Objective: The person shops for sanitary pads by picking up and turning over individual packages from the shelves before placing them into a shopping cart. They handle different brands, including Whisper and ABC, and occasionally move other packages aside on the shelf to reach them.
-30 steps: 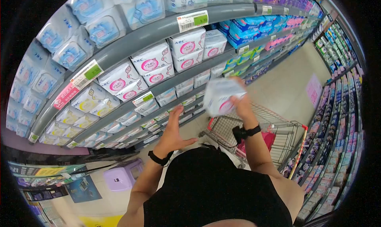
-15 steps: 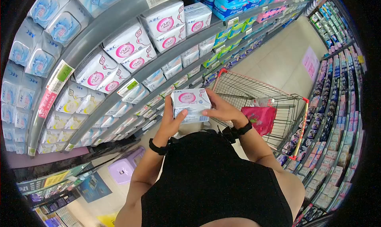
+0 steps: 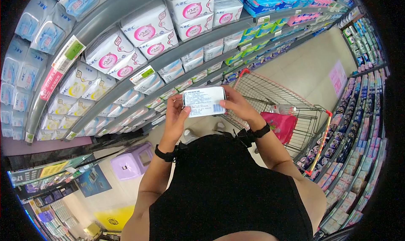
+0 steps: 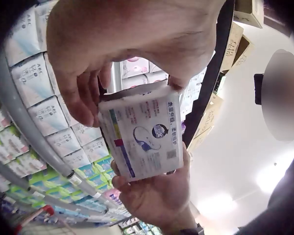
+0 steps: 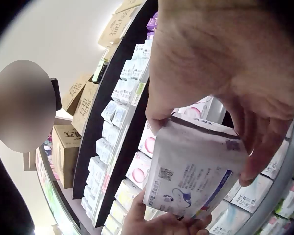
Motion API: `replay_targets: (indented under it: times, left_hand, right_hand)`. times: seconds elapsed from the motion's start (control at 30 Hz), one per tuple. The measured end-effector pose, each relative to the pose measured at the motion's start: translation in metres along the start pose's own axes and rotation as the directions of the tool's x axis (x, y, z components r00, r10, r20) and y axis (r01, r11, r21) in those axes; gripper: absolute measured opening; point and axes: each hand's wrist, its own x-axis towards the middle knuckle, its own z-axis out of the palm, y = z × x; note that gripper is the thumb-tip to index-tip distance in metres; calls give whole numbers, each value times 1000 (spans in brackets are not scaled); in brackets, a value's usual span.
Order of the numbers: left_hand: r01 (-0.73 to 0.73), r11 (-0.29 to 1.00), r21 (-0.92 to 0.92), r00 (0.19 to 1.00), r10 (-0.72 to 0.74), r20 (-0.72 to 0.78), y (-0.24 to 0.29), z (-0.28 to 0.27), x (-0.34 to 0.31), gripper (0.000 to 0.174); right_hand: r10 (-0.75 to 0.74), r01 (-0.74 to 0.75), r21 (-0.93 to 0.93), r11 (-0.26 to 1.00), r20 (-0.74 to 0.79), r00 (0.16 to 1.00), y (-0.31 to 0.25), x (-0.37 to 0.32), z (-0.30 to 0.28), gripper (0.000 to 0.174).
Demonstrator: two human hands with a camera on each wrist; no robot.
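Observation:
A white pack of sanitary pads (image 3: 204,101) is held in front of the chest, its printed panel of blue text and a barcode turned up toward the head. My left hand (image 3: 173,121) grips the left end, thumb on the near face and fingers curled behind. At the opposite end, my right hand (image 3: 240,107) pinches it the same way. In the left wrist view, another face of the pack (image 4: 144,137) shows a small blue drawing and a square code. The right wrist view shows that same face of the pack (image 5: 191,171) between both hands.
Shelves on the left carry similar white packs (image 3: 145,30) with pink ovals. A shopping cart (image 3: 312,135) with a pink bag (image 3: 279,126) stands to the right. A purple stool (image 3: 128,163) is on the floor at left, and more stocked shelves (image 3: 354,156) line the right side.
The right hand has brought the pack left and closer to the body, and the left hand, empty before, has taken its other end. The pack has since tilted from its pink-oval face to its text panel.

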Motion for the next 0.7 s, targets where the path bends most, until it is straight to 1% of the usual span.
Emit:
replay_targets:
  times: [0.07,0.17,0.27,0.47,0.57,0.67,0.7]
  left_hand:
    - [23,999,-24,999,-23,-38,4,0,-5,45]
    - [-2,1000,-9,999,2,-40,2,-1,-7,45]
    - [-70,998,0,997,70,-35,3,2,-5,46]
    - [-41,997,67,998,45,-50,3,-2,-2,46]
    - [-44,999,32,998,45,-48,4,-1,-3,46]
    - [-60,998,11,997,61,-52,5,2,-3,48]
    - [-62,998,11,997,63,-50,5,1,-4,48]
  right_hand:
    - [-22,21,-9,1000,-28,999,5,3,2,54]
    - [-15,15,18,1000,-40,999,2,3,3,57]
    - [-81,83,59,995,-39,996,10,5,3,61]
    - [-64,64,25,998,-19,998,7,2,2,65]
    - [-24,25,49,999,-23,999,7,2,1,66]
    - [-71,72,43,996,-24,997,9,1,1,65]
    - [-55,56,38,998,-27,998,10,1,0,64]
